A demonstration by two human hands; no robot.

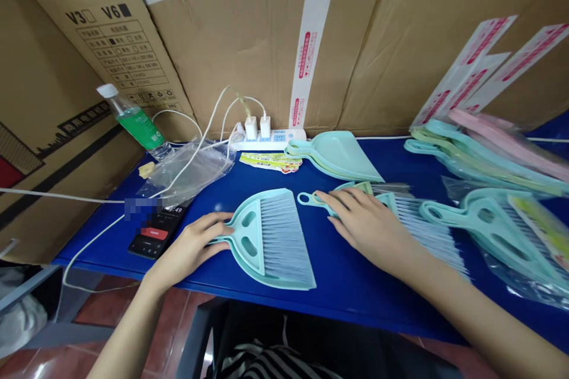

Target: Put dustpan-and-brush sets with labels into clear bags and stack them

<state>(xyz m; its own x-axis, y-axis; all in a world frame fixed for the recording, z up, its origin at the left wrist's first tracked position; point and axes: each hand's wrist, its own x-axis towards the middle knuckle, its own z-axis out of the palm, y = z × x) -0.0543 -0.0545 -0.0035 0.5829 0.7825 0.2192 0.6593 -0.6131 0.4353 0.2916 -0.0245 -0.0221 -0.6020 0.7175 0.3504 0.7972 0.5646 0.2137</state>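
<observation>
Plastic bag (207,174), probably, beyond left hand (198,244)

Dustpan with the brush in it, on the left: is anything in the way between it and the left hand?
No, nothing visible. The left hand is right at the handle of the dustpan, fingers touching it, and the brush lies inside.

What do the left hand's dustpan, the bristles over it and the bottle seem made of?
Dustpan: probably moulded plastic, smooth mint-green, with rounded edges. Bristles: likely synthetic fibre, matte grey-blue, in fine straight strands. Bottle: apparently clear, glossy plastic, with see-through shoulders.
</observation>
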